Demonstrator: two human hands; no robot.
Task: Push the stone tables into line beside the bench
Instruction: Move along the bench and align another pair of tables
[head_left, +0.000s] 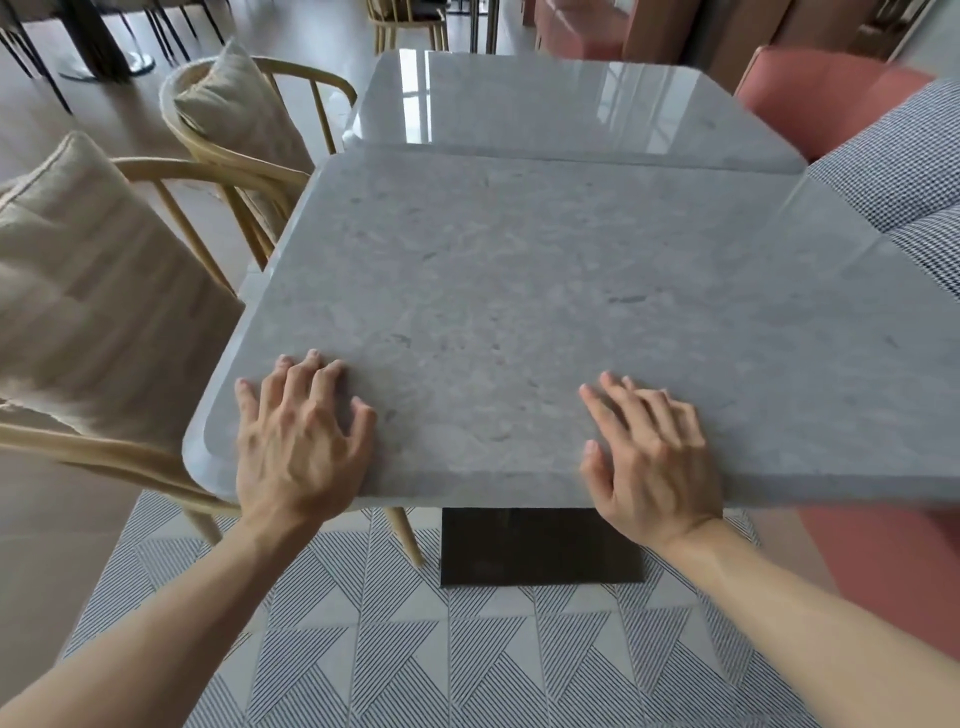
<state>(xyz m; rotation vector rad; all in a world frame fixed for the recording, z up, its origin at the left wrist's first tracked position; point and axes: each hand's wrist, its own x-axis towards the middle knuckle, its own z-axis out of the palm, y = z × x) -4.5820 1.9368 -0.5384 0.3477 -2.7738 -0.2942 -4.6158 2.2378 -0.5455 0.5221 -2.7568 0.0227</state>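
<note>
Both hands lie flat on the near stone tabletop (519, 312), fingers spread wide, holding nothing: left hand (298, 441) near its left corner, right hand (652, 452) at its near edge. The far stone tabletop (571, 109) touches it beyond, the bench (898, 161) to the right.

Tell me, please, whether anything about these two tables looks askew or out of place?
Yes. The near table is not in line with the far table: its left edge juts out past the far one's, toward the wooden chairs. Both hands, left hand and right hand, press flat on its near edge. No damage or spills show.
</note>
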